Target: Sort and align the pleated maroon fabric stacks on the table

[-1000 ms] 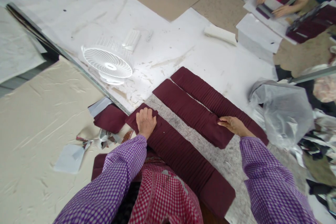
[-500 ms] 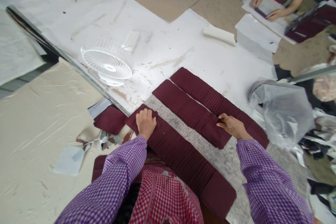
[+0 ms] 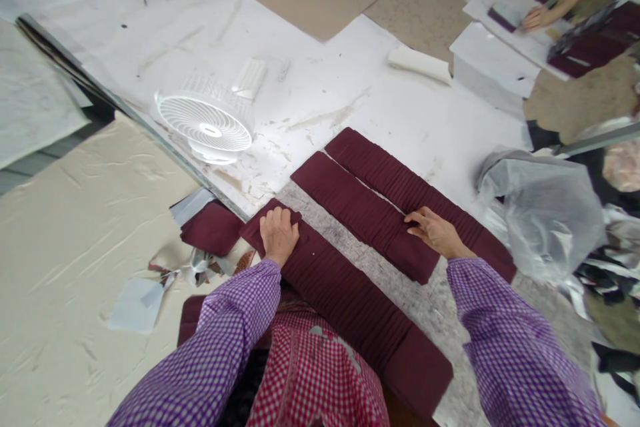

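Three rows of overlapping maroon fabric pieces lie at a slant before me: a near row (image 3: 350, 300), a middle row (image 3: 350, 207) and a far row (image 3: 385, 163). My left hand (image 3: 279, 235) is closed with curled fingers on the upper left end of the near row, where a fabric edge sticks out beside the knuckles. Over the middle row, close to its right end, my right hand (image 3: 436, 232) has thumb and fingers brought together at the fabric's upper edge. Its fingertips partly hide what they pinch.
A white fan (image 3: 205, 123) stands on the white tabletop (image 3: 310, 93). Left of me are a maroon fabric stack (image 3: 213, 227) and scraps on cream cloth (image 3: 65, 247). A clear plastic bag (image 3: 547, 213) sits at right. Another person's hand (image 3: 537, 18) works at upper right.
My right hand has shifted slightly up and left along the middle row. My left hand stays in place. The other person's hands have moved apart.
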A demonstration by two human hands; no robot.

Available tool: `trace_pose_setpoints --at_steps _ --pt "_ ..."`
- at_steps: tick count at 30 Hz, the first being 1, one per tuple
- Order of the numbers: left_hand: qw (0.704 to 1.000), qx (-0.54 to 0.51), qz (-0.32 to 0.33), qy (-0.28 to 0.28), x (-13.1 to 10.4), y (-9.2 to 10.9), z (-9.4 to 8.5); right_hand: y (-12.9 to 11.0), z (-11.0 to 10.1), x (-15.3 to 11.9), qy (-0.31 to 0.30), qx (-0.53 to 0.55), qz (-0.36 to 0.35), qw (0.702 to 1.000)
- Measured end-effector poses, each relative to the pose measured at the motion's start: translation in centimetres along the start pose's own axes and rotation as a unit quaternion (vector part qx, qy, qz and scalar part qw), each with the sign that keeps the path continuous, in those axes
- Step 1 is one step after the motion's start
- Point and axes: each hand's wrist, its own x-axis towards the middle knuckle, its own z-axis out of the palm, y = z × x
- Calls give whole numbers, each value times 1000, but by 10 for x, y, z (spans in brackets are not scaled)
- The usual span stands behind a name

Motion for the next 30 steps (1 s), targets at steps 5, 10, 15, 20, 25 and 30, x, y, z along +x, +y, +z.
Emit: trace_pose_setpoints --at_steps 5,10,15,20,25,30 --pt "1000 4 -1 0 0 0 -1 3 3 1 1 9 -4 1000" --pt "1000 7 1 4 0 0 -1 7 3 5 -11 9 -13 1000" --pt "1000 2 0 4 0 0 -1 3 -1 7 -21 1 -19 1000" --pt "1000 0 0 3 -1 -1 -1 -3 -5 6 -23 -11 -32 999" --pt "1000 3 -2 3 0 0 -1 -1 -5 10 -31 -32 -44 998" --pt "1000 7 -3 6 0 0 -1 -3 -4 7 -15 -54 -58 997"
